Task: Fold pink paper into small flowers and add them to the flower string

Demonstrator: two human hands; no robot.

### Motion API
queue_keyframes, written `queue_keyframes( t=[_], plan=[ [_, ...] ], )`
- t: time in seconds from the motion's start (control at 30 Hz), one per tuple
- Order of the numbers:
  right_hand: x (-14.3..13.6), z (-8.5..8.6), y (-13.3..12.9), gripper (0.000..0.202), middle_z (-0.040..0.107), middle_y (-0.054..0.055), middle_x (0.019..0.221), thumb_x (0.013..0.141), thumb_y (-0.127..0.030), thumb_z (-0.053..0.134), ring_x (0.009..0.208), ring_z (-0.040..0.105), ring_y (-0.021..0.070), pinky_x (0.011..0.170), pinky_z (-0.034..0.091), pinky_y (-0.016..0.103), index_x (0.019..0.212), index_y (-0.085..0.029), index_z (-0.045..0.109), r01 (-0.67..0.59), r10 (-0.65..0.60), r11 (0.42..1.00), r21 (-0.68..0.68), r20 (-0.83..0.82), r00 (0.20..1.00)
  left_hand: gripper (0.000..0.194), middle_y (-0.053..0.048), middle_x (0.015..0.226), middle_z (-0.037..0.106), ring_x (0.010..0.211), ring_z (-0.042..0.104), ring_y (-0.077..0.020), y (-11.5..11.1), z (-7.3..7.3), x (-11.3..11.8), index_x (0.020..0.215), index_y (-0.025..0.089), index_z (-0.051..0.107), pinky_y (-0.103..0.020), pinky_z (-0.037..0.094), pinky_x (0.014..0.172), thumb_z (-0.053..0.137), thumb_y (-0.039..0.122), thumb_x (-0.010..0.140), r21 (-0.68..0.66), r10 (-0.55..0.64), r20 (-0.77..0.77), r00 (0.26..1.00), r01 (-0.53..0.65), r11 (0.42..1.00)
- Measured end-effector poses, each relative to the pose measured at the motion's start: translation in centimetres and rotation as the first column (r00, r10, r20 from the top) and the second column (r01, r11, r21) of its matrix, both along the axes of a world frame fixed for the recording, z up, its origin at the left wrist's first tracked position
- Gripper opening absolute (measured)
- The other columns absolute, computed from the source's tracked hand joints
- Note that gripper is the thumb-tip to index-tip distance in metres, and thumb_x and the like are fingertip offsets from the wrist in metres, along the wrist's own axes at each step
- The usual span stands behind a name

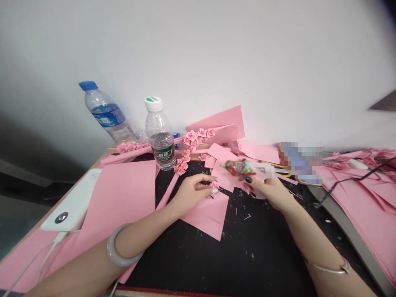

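Note:
Between the thumb and fingers of my left hand (198, 190) is a small pink paper flower (214, 185). It is just above a pink paper sheet (213, 216) on the black mat. My right hand (269, 190) is closed around a pale glue gun (243, 169), its front crusted with coloured bits and slightly blurred. The gun's tip points left, above and to the right of the flower. Behind my left hand, rolled pink paper stems carry several paper flowers (182, 166).
A clear bottle with a white cap (161, 144) and a blue-capped bottle (107, 111) stand at the back left. A white power bank (69, 206) with a cable lies left. Pink sheets (355, 206), scissors (283, 172) and a black cord (343, 180) lie right. A wall rises behind.

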State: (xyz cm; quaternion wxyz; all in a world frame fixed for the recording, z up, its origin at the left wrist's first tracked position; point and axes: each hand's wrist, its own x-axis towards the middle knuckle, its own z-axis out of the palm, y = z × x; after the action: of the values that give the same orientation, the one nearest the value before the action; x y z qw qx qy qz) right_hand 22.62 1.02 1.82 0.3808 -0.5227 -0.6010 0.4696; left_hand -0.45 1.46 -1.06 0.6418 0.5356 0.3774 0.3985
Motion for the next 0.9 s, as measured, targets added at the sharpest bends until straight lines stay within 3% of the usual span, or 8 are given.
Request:
queue_keyframes(
  t=[0.1, 0.2, 0.53, 0.9],
  plan=[
    [0.14, -0.3, -0.15, 0.028, 0.057, 0.003, 0.056, 0.075, -0.042, 0.056, 0.045, 0.044, 0.0093, 0.04, 0.031, 0.02, 0.073, -0.014, 0.057, -0.167, 0.17, 0.984, -0.065, 0.053, 0.984, 0.022, -0.008, 0.09, 0.064, 0.083, 0.062, -0.019, 0.0, -0.05, 0.02, 0.088, 0.012, 0.059, -0.029, 0.053, 0.068, 0.064, 0.019, 0.067, 0.048, 0.098, 0.011, 0.995, -0.098, 0.994],
    [0.2, -0.47, -0.12, 0.032, 0.059, 0.004, 0.056, 0.077, -0.043, 0.054, 0.044, 0.043, 0.0083, 0.039, 0.03, 0.019, 0.07, -0.012, 0.059, -0.221, 0.228, 0.973, -0.068, 0.126, 0.965, 0.022, -0.006, 0.087, 0.064, 0.083, 0.062, -0.0184, -0.12, 0.12, 0.03, 0.088, 0.013, 0.059, -0.029, 0.054, 0.067, 0.064, 0.017, 0.067, 0.058, 0.15, 0.002, 0.989, -0.15, 0.987],
    [-0.43, 0.3, -0.24, 0.033, 0.057, 0.003, 0.052, 0.078, -0.04, 0.052, 0.043, 0.042, 0.0079, 0.039, 0.031, 0.019, 0.06, -0.013, 0.057, -0.21, 0.206, 0.977, -0.018, 0.288, 0.935, 0.02, -0.004, 0.083, 0.063, 0.079, 0.061, -0.0154, -0.23, 0.4, 0.14, 0.084, 0.015, 0.058, -0.027, 0.053, 0.067, 0.065, 0.017, 0.066, 0.061, 0.183, 0.006, 0.983, -0.183, 0.981],
    [-0.56, -0.15, -0.3, 0.024, 0.056, 0.001, 0.054, 0.078, -0.031, 0.051, 0.047, 0.048, 0.0098, 0.043, 0.036, 0.02, 0.061, -0.014, 0.054, -0.191, 0.156, 0.98, 0.054, 0.384, 0.91, 0.022, -0.004, 0.081, 0.063, 0.078, 0.062, -0.0154, -0.34, 0.58, 0.12, 0.085, 0.014, 0.057, -0.027, 0.053, 0.067, 0.066, 0.018, 0.066, 0.052, 0.181, 0.015, 0.983, -0.182, 0.982]
  ],
)
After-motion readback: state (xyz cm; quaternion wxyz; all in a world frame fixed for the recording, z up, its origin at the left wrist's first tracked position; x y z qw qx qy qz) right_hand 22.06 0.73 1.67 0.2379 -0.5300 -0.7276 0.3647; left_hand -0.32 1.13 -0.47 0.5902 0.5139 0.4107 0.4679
